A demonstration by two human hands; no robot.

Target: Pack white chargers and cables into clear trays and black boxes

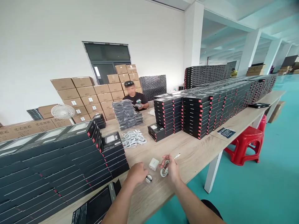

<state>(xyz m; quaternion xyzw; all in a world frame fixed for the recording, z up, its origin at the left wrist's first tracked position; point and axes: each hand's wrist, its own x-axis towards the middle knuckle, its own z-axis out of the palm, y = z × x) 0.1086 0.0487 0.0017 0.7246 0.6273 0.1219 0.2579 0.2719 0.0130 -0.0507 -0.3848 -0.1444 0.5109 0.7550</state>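
Observation:
My right hand (172, 169) is closed on a coiled white charging cable (164, 170), whose plug end sticks up past the fingers. My left hand (137, 173) has its fingers curled together low over the table; what is between them is hidden. Just by its fingertips lies a small round black-and-white label (149, 178), with what looks like clear plastic around it. A white charger block (153, 164) rests on the wood between my two hands. Below my left forearm is a black box (97, 203) with a flap raised.
Stacked black boxes (58, 165) fill the left side, and more box stacks (193, 116) run along the right. A heap of white cables (133, 138) lies ahead, before bagged grey items (126, 113). Across the table sits a person (135, 98). A red stool (246, 144) stands right.

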